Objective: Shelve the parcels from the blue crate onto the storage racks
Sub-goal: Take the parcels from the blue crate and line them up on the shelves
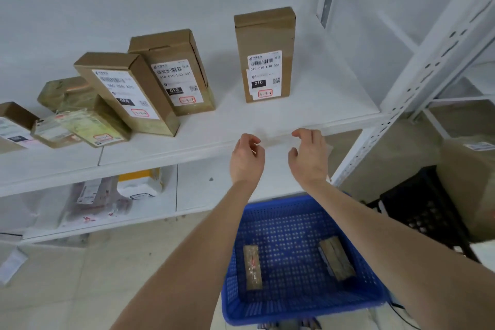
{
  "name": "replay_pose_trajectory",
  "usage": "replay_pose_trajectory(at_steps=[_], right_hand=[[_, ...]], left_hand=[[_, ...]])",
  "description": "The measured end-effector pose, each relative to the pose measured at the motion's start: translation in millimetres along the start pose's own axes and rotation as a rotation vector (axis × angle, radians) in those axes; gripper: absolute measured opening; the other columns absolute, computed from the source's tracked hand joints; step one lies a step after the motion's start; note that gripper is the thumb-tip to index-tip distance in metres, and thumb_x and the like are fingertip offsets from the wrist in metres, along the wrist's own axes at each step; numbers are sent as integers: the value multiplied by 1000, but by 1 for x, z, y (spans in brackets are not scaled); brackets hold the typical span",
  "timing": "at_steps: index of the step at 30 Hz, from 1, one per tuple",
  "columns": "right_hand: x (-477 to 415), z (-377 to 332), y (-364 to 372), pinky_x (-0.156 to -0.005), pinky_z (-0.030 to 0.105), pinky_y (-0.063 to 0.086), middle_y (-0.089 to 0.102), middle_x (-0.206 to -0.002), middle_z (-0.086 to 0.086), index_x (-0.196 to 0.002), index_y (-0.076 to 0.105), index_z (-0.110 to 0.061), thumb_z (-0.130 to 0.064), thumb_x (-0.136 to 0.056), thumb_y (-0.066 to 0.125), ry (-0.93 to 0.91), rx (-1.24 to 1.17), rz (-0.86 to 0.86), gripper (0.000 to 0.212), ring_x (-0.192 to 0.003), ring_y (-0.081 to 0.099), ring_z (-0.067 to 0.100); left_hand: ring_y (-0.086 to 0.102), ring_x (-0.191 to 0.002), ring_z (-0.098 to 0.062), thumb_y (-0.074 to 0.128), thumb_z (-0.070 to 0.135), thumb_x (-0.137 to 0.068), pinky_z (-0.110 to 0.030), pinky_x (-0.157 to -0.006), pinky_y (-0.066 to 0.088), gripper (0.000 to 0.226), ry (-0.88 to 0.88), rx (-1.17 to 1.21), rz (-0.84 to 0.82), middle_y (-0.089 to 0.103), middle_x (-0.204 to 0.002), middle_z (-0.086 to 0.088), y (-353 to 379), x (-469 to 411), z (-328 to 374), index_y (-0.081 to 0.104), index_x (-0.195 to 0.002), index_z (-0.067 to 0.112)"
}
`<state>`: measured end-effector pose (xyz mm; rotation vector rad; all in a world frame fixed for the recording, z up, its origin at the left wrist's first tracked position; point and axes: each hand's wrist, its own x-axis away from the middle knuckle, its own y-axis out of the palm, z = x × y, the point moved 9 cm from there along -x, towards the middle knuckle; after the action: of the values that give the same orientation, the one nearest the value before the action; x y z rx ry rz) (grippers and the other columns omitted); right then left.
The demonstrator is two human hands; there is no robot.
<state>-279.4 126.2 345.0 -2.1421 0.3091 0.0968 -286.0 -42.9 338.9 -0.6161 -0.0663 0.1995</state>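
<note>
Left hand, right hand loosely curled at shelf edge.

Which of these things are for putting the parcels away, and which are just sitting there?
For the job: blue perforated plastic crate; left brown parcel inside it; right brown parcel inside it; white metal rack shelf; empty left hand; empty right hand.
Just lying about: black lattice plastic crate; big brown cardboard carton, far right; white paper scrap on the floor.

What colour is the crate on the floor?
Blue, perforated all over; the crate shows best in the head view.
</note>
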Motion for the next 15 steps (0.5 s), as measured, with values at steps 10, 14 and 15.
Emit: replay_pose_trajectory(at_steps=[10,14,15], right_hand=[[102,117,144,-90,35,45,45,-130,8,-127,49,-16,-9,-89,53,66,44,-410,39,-119,42,25],[169,185,247,-95,36,42,35,-140,7,-139,38,-19,-20,-93,55,236,52,-755,49,-127,37,25],[185,198,275,-95,36,42,35,-141,7,-141,35,-19,-22,-93,56,278,23,-824,52,-126,39,25]], left_hand=[[59,-102,-25,47,17,-95,-30,-76,45,37,-502,-173,-387,56,-124,-8,123,103,-190,46,-131,10],[57,-105,-25,46,22,-96,-29,-74,41,41,-692,-205,-472,54,-126,-8,181,163,-291,41,-135,12],[58,-103,-26,45,22,-97,-30,-72,42,40,-721,-224,-495,56,-125,-10,193,172,-317,42,-135,11]])
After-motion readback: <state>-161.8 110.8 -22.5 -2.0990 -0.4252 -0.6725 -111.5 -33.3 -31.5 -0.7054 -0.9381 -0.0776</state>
